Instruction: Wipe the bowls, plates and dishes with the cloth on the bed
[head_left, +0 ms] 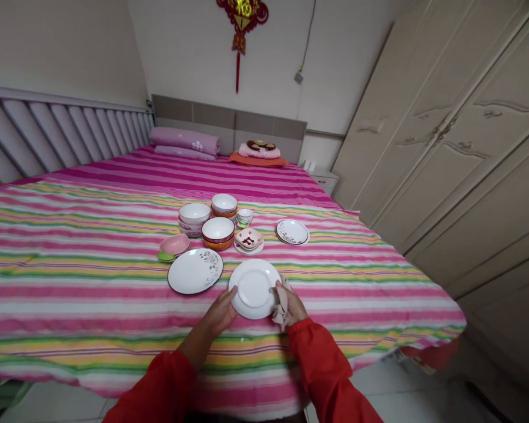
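Observation:
A round white plate [253, 288] is held up over the striped cloth, tilted toward me. My left hand [221, 310] grips its lower left rim, thumb on top. My right hand [294, 304] is closed on a crumpled beige cloth [281, 306] at the plate's right rim, the thumb touching the edge. Just left of the white plate lies an oval plate [194, 271] with a dark rim and a grey flower print. Beyond the held plate sits a square dish [248, 238] with a red and black picture, on a white plate.
Stacked bowls [218, 229] stand behind the plates, with small cups [244, 216] beside them. A pink bowl [175, 244] and green spoon [165, 257] lie at left. Flowered plates [292, 232] rest at right. The striped cloth [357, 299] covers the bed; a wardrobe [445, 135] stands right.

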Action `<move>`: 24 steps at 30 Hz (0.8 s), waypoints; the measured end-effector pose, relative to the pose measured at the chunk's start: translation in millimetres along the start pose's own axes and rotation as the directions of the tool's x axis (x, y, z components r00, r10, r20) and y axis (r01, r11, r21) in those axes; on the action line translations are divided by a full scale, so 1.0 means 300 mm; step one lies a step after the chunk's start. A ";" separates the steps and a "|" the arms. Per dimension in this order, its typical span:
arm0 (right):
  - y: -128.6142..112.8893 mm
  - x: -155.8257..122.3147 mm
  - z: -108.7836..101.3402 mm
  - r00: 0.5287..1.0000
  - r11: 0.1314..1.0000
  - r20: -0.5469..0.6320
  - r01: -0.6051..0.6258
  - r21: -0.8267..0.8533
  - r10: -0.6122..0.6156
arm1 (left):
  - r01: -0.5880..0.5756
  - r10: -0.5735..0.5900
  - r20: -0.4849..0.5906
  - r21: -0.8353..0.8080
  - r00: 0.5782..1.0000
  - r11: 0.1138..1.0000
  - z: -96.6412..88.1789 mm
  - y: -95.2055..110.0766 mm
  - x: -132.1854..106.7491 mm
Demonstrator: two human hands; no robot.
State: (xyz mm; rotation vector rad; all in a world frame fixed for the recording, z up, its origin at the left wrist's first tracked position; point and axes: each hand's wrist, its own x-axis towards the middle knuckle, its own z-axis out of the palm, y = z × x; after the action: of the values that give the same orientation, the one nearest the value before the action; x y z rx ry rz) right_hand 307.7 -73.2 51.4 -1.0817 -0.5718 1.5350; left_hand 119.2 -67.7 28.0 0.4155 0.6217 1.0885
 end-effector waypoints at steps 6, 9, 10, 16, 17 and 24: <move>0.038 0.070 0.014 0.973 0.982 -0.159 0.153 -0.113 -0.169 | 0.003 -0.003 -0.001 -0.036 1.000 0.999 -0.020 -0.001 0.010; 0.019 0.109 0.020 0.863 0.847 -0.191 0.375 -0.377 -0.468 | 0.016 -0.016 -0.011 -0.024 1.000 1.000 -0.013 0.001 0.007; 0.015 0.122 0.025 0.832 0.784 -0.154 0.417 -0.460 -0.533 | 0.025 -0.025 -0.010 -0.025 1.000 0.999 -0.010 0.002 0.004; 0.035 0.185 0.117 0.752 0.357 0.303 0.575 -0.736 -0.586 | 0.058 -0.047 0.090 -0.122 0.995 0.991 -0.008 -0.002 0.010; 0.041 0.190 0.140 0.739 0.273 0.365 0.586 -0.763 -0.566 | 0.066 -0.051 0.104 -0.142 0.993 0.988 -0.011 -0.004 0.015; 0.116 0.131 0.250 0.615 -0.064 0.658 0.708 -0.703 -0.435 | 0.076 -0.078 -0.003 -0.176 0.997 0.981 -0.039 -0.012 0.046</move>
State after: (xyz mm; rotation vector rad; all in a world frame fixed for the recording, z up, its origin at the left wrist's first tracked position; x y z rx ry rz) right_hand 226.9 -30.6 44.7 -1.1956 -2.0906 0.2899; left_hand 118.4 -56.7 13.3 0.2312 0.5404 1.0621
